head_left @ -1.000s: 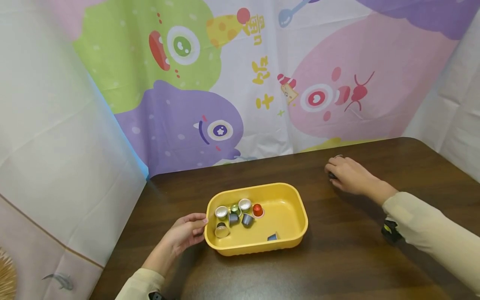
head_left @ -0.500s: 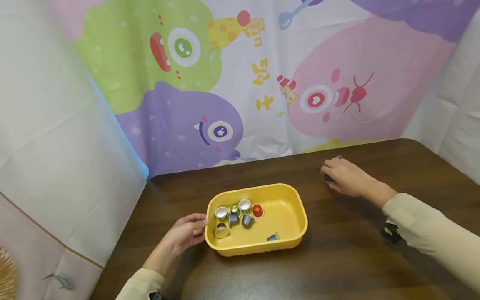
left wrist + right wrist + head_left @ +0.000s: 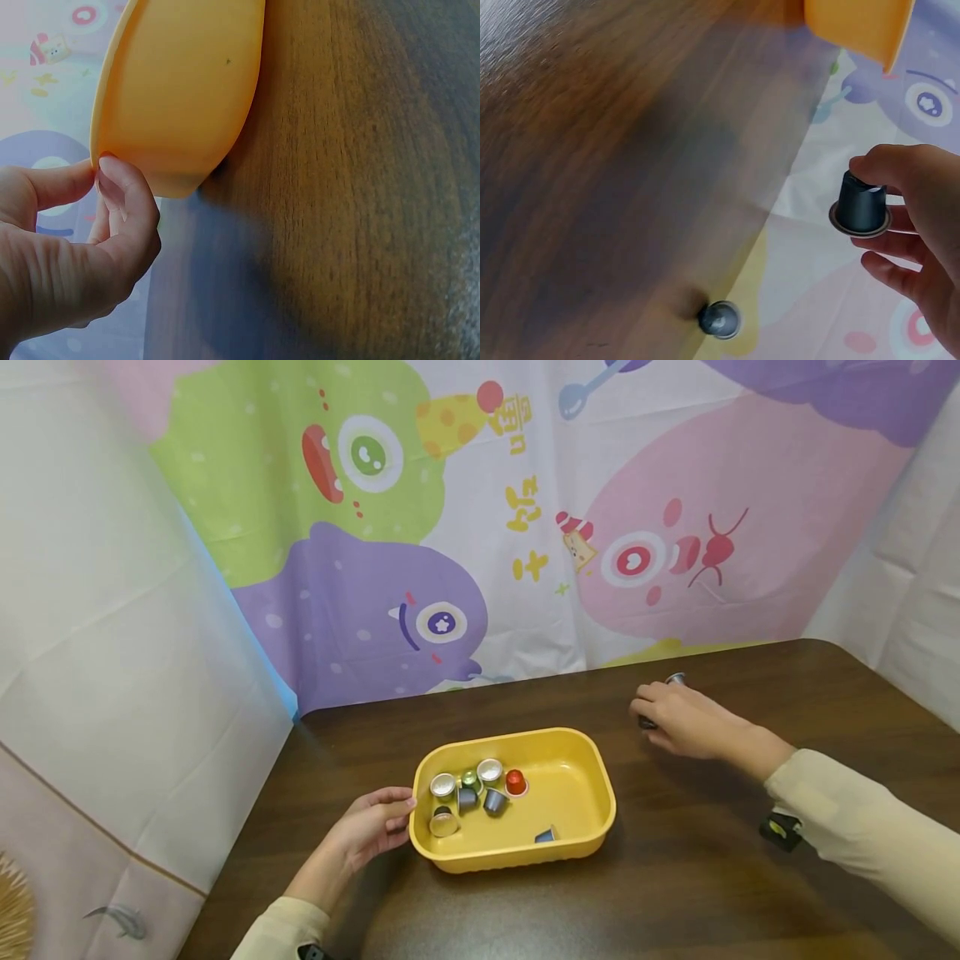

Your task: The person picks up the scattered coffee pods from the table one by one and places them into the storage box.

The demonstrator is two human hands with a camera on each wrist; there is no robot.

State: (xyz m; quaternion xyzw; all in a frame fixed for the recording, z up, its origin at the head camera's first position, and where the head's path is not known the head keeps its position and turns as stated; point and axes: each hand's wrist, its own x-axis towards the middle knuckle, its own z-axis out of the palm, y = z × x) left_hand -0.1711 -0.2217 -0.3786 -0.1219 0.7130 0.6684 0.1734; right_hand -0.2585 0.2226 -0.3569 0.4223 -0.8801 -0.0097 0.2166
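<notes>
My left hand [image 3: 372, 828] pinches the left rim of a yellow plastic tub [image 3: 581, 806], with the thumb and a finger on the rim in the left wrist view. Inside the tub lie several coffee capsules, among them a red one [image 3: 515, 780], a grey one [image 3: 495, 801] and a blue one at the front wall [image 3: 545, 835]. Right of the tub, above the table, my right hand [image 3: 690, 720] holds a black coffee capsule [image 3: 862, 204] between thumb and fingers, its rimmed end down in the right wrist view. Another dark capsule [image 3: 721, 320] lies on the table behind this hand.
The dark wooden table [image 3: 720, 860] ends at a cloth backdrop [image 3: 525, 635] with cartoon figures. White cloth [image 3: 112, 610] hangs at the left side, and more hangs at the right. The tub sits near the table's middle.
My right hand has moved left and slightly toward me with the black capsule, so more of the capsule behind it shows. The left hand and the tub have stayed in place.
</notes>
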